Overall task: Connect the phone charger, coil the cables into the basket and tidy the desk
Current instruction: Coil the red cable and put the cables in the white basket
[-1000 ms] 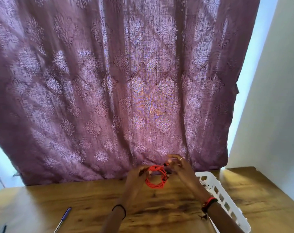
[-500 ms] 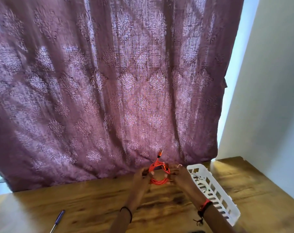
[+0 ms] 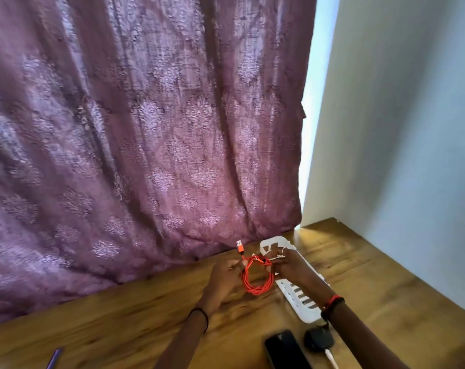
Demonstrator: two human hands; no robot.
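Both hands work a red cable (image 3: 258, 279) that is gathered into a loose ring between them, just above the wooden desk (image 3: 135, 312). The left hand (image 3: 224, 275) pinches the ring's left side, fingers closed on the strands, while the right hand (image 3: 286, 263) grips the upper right part of the loops where a small dark tie or plug seems to sit; which it is cannot be told. The USB plug (image 3: 239, 246) sticks up free just beyond the left fingertips. The white basket (image 3: 303, 302) lies directly under and behind the right hand, so the coil is very near its goal. To finish this step well, the free plug end likely wants tucking through or around the ring before the grip loosens, or the loops may spring apart. A phone (image 3: 286, 348) and a black charger block (image 3: 319, 340) with a white lead wait near the right wrist, and a purple pen (image 3: 54, 358) lies well off to the left.
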